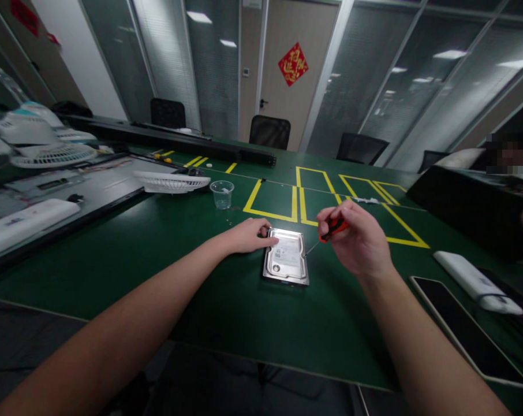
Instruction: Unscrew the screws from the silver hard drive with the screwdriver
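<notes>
A silver hard drive (291,257) lies flat on the green table (227,312), label side up. My left hand (251,236) grips its upper left edge, the thumb on top and the fingers curled at the far corner. In my right hand (359,240) is a screwdriver (333,227) with a red and black handle, held at a slant. Its thin shaft points down to the left, and the tip meets the drive's right edge. Whether the tip sits in a screw is too small to tell. A clear plastic cup (222,195) stands beyond my left hand.
Yellow tape rectangles (297,205) mark the table ahead. White fan parts (170,182) and a white power strip (32,224) lie left. At right are a dark-screened tablet-like device (464,329), another white strip (478,281) and a large black box (464,211), with a person behind it.
</notes>
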Demonstrator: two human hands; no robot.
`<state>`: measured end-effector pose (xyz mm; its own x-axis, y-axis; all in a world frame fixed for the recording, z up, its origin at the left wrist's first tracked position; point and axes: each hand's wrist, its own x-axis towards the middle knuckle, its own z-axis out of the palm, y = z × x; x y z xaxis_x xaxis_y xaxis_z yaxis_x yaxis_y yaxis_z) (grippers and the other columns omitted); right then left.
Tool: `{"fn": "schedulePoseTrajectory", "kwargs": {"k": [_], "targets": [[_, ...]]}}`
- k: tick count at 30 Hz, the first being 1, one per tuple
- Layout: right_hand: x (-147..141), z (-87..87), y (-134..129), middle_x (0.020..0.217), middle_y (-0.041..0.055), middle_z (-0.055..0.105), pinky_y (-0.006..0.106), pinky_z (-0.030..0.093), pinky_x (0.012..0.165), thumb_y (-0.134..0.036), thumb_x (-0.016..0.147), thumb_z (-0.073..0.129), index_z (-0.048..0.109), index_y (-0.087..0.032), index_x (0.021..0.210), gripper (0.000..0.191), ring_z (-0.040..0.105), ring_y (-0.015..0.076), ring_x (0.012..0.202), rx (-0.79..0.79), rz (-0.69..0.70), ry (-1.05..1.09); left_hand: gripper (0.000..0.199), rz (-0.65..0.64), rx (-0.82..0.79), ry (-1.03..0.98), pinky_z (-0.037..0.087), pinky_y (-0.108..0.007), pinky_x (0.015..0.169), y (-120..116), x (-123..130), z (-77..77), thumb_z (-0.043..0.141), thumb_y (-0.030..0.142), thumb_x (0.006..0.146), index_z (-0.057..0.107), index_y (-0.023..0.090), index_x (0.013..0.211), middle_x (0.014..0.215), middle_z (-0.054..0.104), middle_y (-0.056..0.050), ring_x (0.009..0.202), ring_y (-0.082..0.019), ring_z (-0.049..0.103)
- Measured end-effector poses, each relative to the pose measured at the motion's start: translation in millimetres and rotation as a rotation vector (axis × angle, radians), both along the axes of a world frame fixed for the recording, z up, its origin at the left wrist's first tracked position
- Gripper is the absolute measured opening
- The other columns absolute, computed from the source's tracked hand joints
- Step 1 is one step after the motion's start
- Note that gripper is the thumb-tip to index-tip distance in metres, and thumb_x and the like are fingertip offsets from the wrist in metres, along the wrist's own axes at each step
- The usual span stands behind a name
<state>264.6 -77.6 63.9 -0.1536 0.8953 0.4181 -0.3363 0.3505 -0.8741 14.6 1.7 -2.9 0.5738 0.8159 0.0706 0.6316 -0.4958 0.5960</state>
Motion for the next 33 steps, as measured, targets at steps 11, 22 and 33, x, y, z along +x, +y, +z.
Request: {"fn": "schedulePoseTrajectory", "kwargs": {"k": [11, 22, 33], "targets": [[-4.5, 1.8, -0.9, 0.068, 0.0017, 0.058, 0.030, 0.037, 0.056, -0.041, 0.095, 0.053, 0.071, -0.022, 0.090, 0.026, 0.045, 0.0129, 0.056, 0.020, -0.003, -0.011, 0.063, 0.003, -0.005, 0.013, 0.043, -0.032, 0.073, -0.7, -0.3, 1.2, 0.059, 0.070, 0.084, 0.062, 0.019, 0.121, 0.103, 0.069, -0.007, 0.089, -0.022, 0.062], [-2.6, -0.2, 1.9, 0.084, 0.0041, 0.062, 0.031, 0.048, 0.067, -0.037, 0.092, 0.057, 0.070, -0.022, 0.083, 0.022, 0.057, 0.0154, 0.073, 0.005, -0.076, -0.020, 0.066, 0.010, -0.018, 0.024, 0.044, -0.032, 0.074, -0.8, -1.1, 2.3, 0.058, 0.073, 0.084, 0.062, 0.019, 0.123, 0.107, 0.068, -0.008, 0.093, -0.024, 0.062], [-2.3, -2.0, 1.6, 0.086, 0.0034, 0.067, 0.032, 0.048, 0.072, -0.028, 0.090, 0.061, 0.058, -0.022, 0.080, 0.012, 0.062, 0.0154, 0.075, 0.016, -0.055, 0.014, 0.063, 0.004, 0.002, 0.023, 0.043, -0.031, 0.072, -2.9, -0.3, 3.3, 0.059, 0.069, 0.085, 0.062, 0.018, 0.122, 0.105, 0.070, -0.008, 0.090, -0.022, 0.063]]}}
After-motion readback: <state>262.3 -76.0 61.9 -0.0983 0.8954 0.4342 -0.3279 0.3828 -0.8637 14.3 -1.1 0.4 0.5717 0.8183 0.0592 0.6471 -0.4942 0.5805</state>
